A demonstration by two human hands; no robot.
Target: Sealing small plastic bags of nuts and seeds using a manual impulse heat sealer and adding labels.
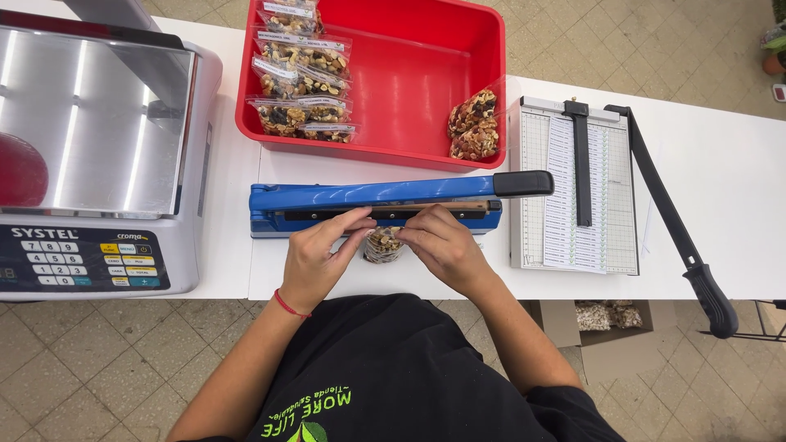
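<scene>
Nut bag at the sealer

Nut bag (383,244) sits centre frame, mouth under blue sealer (385,205) on white surface (720,205). Left hand (315,260) & right hand (446,245) both pinch its top. Best w/ film flat, straight across bar, nuts clear.

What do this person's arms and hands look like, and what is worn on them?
Both arms are bare from the elbow down to the hands, with no gloves or rings that show. The left hand has a thin red cord bracelet at the wrist. The right hand and its wrist carry nothing. A black top with green print covers the torso.
</scene>
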